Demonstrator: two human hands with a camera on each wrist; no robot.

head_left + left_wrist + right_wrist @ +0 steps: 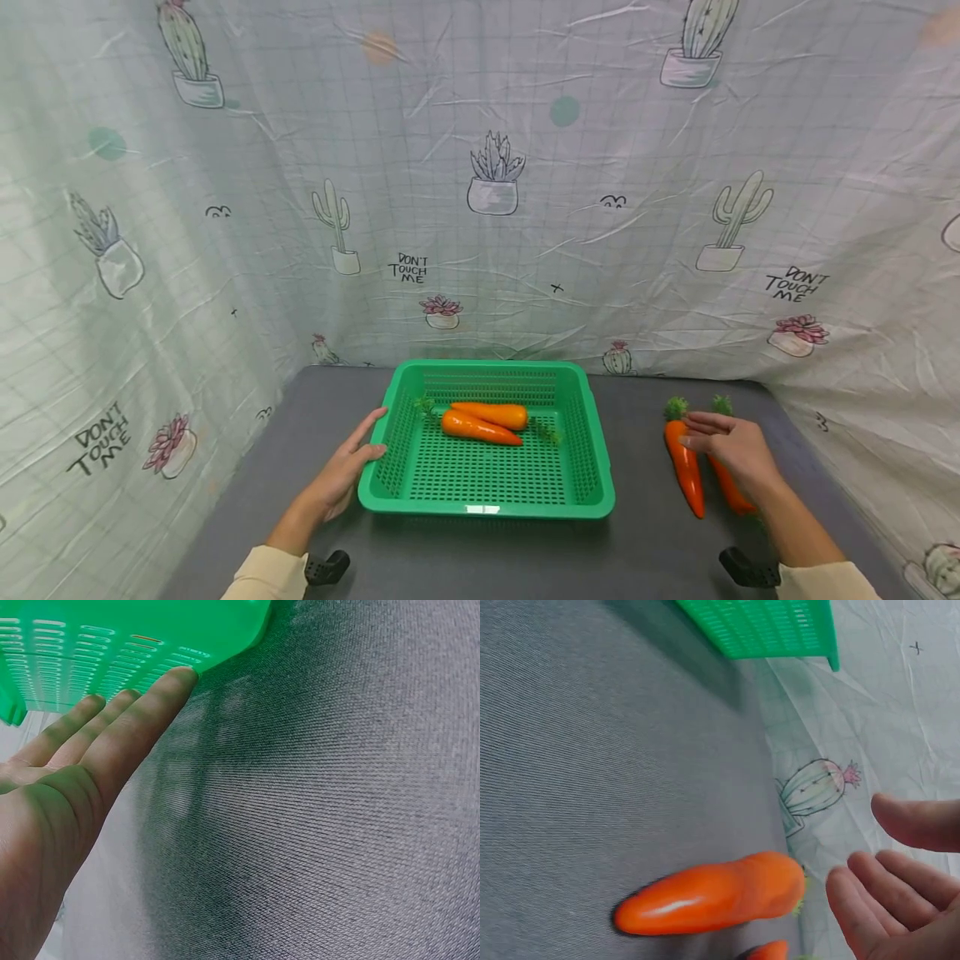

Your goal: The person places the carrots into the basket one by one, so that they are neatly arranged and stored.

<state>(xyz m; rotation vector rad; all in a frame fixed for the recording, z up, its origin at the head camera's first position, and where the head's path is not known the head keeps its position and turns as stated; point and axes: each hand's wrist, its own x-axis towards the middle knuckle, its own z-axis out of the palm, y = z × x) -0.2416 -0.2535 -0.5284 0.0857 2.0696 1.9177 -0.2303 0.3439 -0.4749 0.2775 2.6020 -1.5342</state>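
Observation:
A green slotted basket (596, 467) sits mid-table with two orange carrots (480, 427) lying in it. My left hand (352, 467) rests flat on the table with straight fingers (150, 701) touching the basket's (112, 645) left wall. Two more carrots lie on the grey table at the right: one (686, 471) fully visible, the other (731, 492) partly under my right hand (731, 446). That hand hovers over them with relaxed fingers (885, 900), holding nothing; the nearer carrot (712, 896) lies just beside it.
A cactus-print cloth (480, 208) walls in the table on the left, back and right. Grey table surface (660, 542) lies between the basket and the loose carrots. Two black wrist-camera mounts (326, 568) show at the bottom edge.

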